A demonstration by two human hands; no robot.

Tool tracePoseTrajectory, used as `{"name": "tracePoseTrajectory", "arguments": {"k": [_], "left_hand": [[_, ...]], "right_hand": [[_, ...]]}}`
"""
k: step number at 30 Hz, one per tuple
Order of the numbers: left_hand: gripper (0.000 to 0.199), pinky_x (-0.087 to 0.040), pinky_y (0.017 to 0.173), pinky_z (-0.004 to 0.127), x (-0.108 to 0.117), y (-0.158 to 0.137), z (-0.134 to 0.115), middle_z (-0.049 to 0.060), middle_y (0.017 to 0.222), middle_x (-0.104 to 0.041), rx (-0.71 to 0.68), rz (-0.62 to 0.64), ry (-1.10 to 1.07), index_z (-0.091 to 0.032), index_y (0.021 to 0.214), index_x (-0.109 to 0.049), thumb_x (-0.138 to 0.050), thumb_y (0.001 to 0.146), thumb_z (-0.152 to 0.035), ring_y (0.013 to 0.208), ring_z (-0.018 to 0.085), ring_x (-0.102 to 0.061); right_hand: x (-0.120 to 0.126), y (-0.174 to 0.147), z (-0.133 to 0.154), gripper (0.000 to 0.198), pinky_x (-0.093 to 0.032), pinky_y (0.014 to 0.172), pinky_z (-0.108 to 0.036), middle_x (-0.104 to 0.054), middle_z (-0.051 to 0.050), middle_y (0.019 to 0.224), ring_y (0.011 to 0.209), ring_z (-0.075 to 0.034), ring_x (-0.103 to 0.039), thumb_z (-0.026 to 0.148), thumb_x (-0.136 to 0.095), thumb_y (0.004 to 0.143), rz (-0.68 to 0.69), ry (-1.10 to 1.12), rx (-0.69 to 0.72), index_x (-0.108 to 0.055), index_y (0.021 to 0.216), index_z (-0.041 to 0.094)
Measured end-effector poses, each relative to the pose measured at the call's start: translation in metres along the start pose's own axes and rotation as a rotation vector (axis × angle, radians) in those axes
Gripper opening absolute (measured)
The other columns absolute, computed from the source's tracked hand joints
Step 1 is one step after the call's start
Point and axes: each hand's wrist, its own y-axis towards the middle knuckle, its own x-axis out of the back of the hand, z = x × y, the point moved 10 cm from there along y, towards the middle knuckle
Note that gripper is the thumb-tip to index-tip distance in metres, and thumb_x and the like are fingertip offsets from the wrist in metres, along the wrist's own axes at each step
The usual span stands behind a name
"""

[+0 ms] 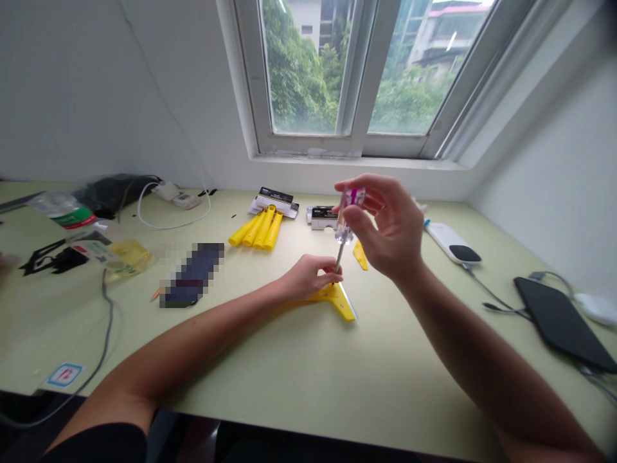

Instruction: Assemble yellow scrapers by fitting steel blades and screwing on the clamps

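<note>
My right hand (393, 228) grips the clear, purple-striped handle of a screwdriver (344, 230), which slants down with its tip lowest. Around the lower shaft, the thumb and fingers of my left hand (308, 276) are pinched together. Under that hand lies a yellow scraper (343, 305) with a pale blade edge along its right side; the hand covers part of its handle. The screwdriver's tip meets the scraper's head near a dark spot, though the fingers partly hide the contact. Just behind the screwdriver is a separate yellow scraper piece (360, 256).
Several yellow handles (258, 231) lie beside black-and-white boxes (274, 196) at the back. A bottle (65, 209), a yellow-filled pack (130, 256) and a blurred dark item (195, 276) are leftward. A power bank (453, 243) and phone (563, 321) with cables lie right.
</note>
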Motion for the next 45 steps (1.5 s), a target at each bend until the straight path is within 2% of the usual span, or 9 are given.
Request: {"name": "tracePoseTrajectory", "arguments": {"k": [5,11,17,21,24,30,35,41,45], "left_hand": [[0.027,-0.049,0.085,0.027,-0.013,-0.003,-0.003,0.009,0.099,-0.070,-0.016,0.155,-0.209,-0.013,0.115,-0.061,-0.049,0.092,-0.022,0.094,0.016,-0.065],[0.017,-0.051,0.084,0.028,-0.006,-0.001,0.002,0.008,0.089,-0.071,-0.027,0.062,-0.159,-0.012,0.098,-0.064,-0.051,0.091,-0.020,0.087,0.016,-0.067],[0.009,-0.051,0.075,0.024,0.006,0.000,0.004,0.004,0.079,-0.069,-0.030,-0.074,-0.022,-0.013,0.084,-0.065,-0.064,0.083,-0.022,0.076,0.014,-0.065],[0.022,-0.051,0.085,0.027,-0.005,-0.001,0.000,0.008,0.096,-0.072,-0.026,0.052,-0.140,-0.014,0.107,-0.063,-0.054,0.088,-0.018,0.091,0.015,-0.068],[0.019,-0.052,0.085,0.028,-0.011,-0.002,0.002,0.010,0.094,-0.072,0.003,0.110,-0.220,-0.012,0.104,-0.063,-0.053,0.089,-0.020,0.090,0.016,-0.068],[0.012,-0.049,0.074,0.024,-0.003,0.000,0.000,0.003,0.082,-0.069,-0.026,0.016,-0.007,-0.014,0.083,-0.065,-0.062,0.085,-0.026,0.077,0.013,-0.063],[0.010,-0.048,0.077,0.025,0.001,0.000,-0.013,0.004,0.086,-0.068,-0.099,-0.006,0.071,-0.014,0.086,-0.065,-0.058,0.085,-0.021,0.080,0.014,-0.062],[0.018,-0.046,0.069,0.024,0.011,-0.003,-0.017,0.005,0.084,-0.061,-0.119,-0.155,0.213,-0.014,0.089,-0.062,-0.046,0.082,-0.009,0.076,0.013,-0.056],[0.012,-0.041,0.066,0.025,0.008,-0.006,-0.026,0.003,0.083,-0.060,-0.108,-0.001,0.470,-0.016,0.085,-0.059,-0.048,0.087,-0.021,0.072,0.013,-0.054]], "right_hand": [[-0.004,0.004,-0.005,0.031,-0.059,0.077,-0.036,-0.064,-0.003,0.112,0.087,-0.016,-0.068,0.031,-0.047,0.095,0.107,0.043,-0.034,-0.044,0.126,0.032],[0.015,0.012,0.000,0.030,-0.057,0.072,-0.034,-0.060,-0.006,0.113,0.093,-0.021,-0.064,0.034,-0.063,0.085,0.111,-0.290,-0.001,-0.063,0.114,0.029],[0.011,0.011,0.000,0.041,-0.057,0.078,-0.038,-0.066,-0.004,0.107,0.091,-0.020,-0.064,0.022,-0.053,0.088,0.197,-0.257,-0.033,-0.055,0.128,0.029],[0.013,0.013,0.004,0.037,-0.058,0.072,-0.034,-0.062,-0.006,0.114,0.091,-0.020,-0.064,0.027,-0.061,0.083,0.176,-0.284,-0.018,-0.061,0.120,0.027],[0.010,0.012,0.005,0.034,-0.057,0.081,-0.037,-0.065,-0.004,0.110,0.091,-0.019,-0.065,0.023,-0.054,0.086,0.212,-0.215,-0.011,-0.060,0.119,0.027],[0.012,0.010,0.000,0.046,-0.057,0.069,-0.034,-0.067,0.000,0.087,0.076,-0.018,-0.065,0.028,-0.065,0.081,0.166,-0.257,-0.033,-0.051,0.125,0.028],[0.025,0.015,0.017,0.037,-0.053,0.072,-0.037,-0.064,-0.005,0.102,0.074,-0.018,-0.061,0.020,-0.057,0.081,0.132,-0.554,0.062,-0.062,0.117,0.027],[0.040,0.018,0.015,0.020,-0.052,0.074,-0.041,-0.067,-0.003,0.084,0.065,-0.019,-0.061,0.027,-0.061,0.082,0.114,-0.618,0.028,-0.068,0.102,0.026],[0.039,0.019,0.006,0.036,-0.054,0.079,-0.040,-0.069,-0.002,0.095,0.075,-0.019,-0.064,0.026,-0.066,0.081,0.139,-0.471,-0.020,-0.060,0.116,0.028]]}}
